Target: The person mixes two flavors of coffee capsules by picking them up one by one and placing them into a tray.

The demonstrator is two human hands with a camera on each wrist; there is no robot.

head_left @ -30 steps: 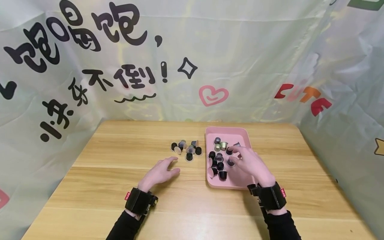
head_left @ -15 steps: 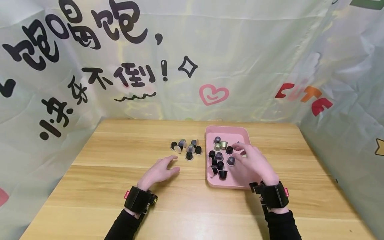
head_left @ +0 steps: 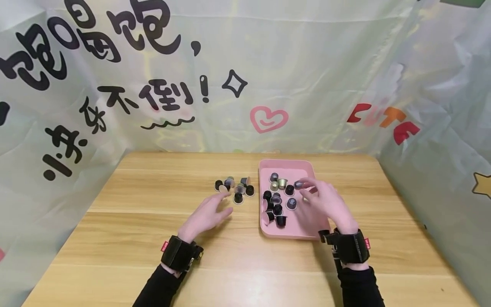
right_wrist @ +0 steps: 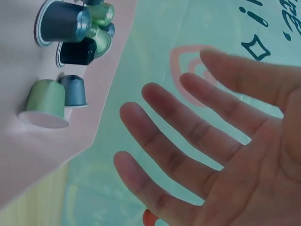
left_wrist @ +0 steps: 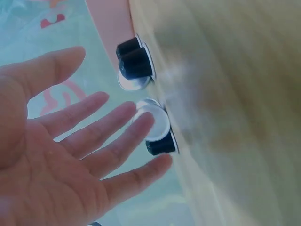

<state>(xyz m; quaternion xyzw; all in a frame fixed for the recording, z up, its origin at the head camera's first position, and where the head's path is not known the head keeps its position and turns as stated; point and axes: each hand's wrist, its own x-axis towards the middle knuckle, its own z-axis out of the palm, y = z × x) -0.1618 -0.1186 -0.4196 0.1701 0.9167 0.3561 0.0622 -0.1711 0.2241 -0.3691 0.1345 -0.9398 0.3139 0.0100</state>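
My left hand [head_left: 207, 215] hovers just in front of a loose group of coffee capsules on the table, its fingers spread and holding nothing. Among them are a black capsule [head_left: 238, 197] near the fingertips and, in the left wrist view, a capsule's pale foil lid [left_wrist: 157, 123] behind a finger. Over the right side of a pink tray [head_left: 295, 235] is my right hand [head_left: 330, 204], fingers apart and nothing between them. Several black, grey-blue and green capsules lie in the tray. The right wrist view shows a green capsule [right_wrist: 44, 101] beside a blue one [right_wrist: 74, 90].
The wooden table [head_left: 153, 187] is bordered by printed fabric [head_left: 318, 85] at the back and sides. Black straps [head_left: 180, 254] with cameras sit on both wrists. A black capsule [head_left: 281, 221] lies tipped near the tray's front.
My right hand has drawn back slightly to the right, uncovering a black and a grey-blue capsule in the tray. My left hand has edged closer to the capsules on the table.
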